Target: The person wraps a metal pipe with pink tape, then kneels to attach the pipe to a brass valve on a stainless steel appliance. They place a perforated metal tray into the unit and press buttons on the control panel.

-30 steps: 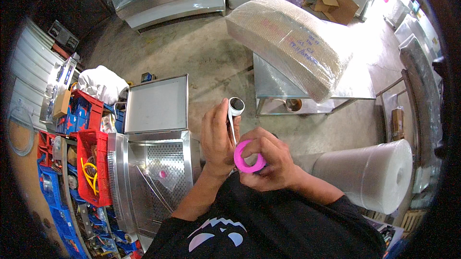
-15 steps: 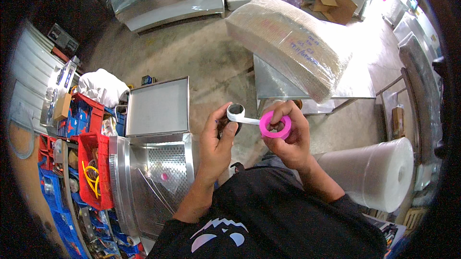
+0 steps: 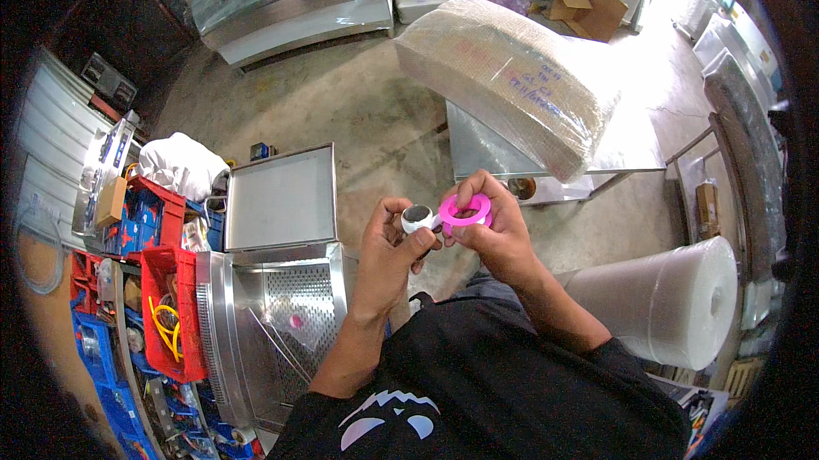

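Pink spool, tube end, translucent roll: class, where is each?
Pink spool (image 3: 465,220), head view: lower ring face.
Tube end (image 3: 415,226), head view: white band.
Translucent roll (image 3: 644,305), head view: middle of its curved side.

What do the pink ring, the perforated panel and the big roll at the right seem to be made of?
Pink ring: probably smooth plastic, from its even colour. Perforated panel: apparently bare metal, perhaps steel, silvery with bright reflections. Big roll: likely glossy plastic wrap, judging by its whitish, translucent look; bubble or foam is unclear.

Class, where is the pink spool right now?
Head view, just right of centre: the pink spool is in the right hand, beside the white-wrapped piece in the left hand.
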Action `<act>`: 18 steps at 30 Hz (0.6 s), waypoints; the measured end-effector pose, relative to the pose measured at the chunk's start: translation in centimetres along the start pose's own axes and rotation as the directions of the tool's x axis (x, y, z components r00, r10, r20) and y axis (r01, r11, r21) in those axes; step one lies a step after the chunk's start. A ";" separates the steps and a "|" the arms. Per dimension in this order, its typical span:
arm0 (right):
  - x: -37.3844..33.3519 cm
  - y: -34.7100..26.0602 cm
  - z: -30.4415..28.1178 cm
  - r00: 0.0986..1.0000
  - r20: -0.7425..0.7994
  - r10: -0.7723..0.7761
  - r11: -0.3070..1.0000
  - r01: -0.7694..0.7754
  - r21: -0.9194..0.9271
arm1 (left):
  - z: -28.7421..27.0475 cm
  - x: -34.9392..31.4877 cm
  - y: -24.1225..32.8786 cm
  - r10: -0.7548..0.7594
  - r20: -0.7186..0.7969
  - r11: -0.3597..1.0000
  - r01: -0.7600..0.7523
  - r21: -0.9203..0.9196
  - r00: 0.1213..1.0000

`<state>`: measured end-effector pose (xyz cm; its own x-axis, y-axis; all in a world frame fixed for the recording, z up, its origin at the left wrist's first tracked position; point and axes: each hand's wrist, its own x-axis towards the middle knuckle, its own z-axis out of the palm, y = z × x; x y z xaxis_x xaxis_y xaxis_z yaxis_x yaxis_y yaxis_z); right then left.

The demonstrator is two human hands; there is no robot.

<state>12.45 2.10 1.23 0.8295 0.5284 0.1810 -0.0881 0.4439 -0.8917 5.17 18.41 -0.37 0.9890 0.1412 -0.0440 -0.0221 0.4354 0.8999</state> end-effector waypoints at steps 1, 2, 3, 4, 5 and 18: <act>0.0 0.0 0.1 1.000 0.000 0.004 1.000 -0.004 -0.013 | 0.0 0.1 -0.2 0.022 -0.018 1.000 -0.022 0.004 1.000; 0.0 0.0 0.1 1.000 -0.021 0.010 1.000 -0.010 -0.023 | 0.1 0.3 -0.4 0.068 -0.024 0.998 -0.069 -0.015 0.997; 0.1 0.0 0.2 1.000 -0.010 -0.018 0.995 0.017 -0.101 | 0.0 0.5 -0.7 0.114 -0.031 0.993 -0.115 -0.033 0.993; 0.1 0.0 0.3 0.999 -0.019 -0.045 0.984 0.041 -0.175 | -0.1 0.6 -0.8 0.119 -0.027 0.993 -0.119 0.009 0.993; 0.1 0.0 0.3 0.998 -0.018 -0.068 0.965 0.062 -0.256 | -0.3 0.6 -0.8 0.122 -0.024 0.991 -0.121 0.051 0.992; -0.5 0.8 1.9 0.992 -0.098 0.075 0.992 -0.084 -0.091 | 0.5 0.7 -1.9 0.209 -0.137 0.964 -0.181 0.193 0.968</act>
<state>10.93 3.57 1.17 0.8705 0.4869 0.0726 -0.1064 0.3301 -0.9379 5.99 17.26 -1.94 0.9329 0.3497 0.0865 -0.1725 0.2228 0.9595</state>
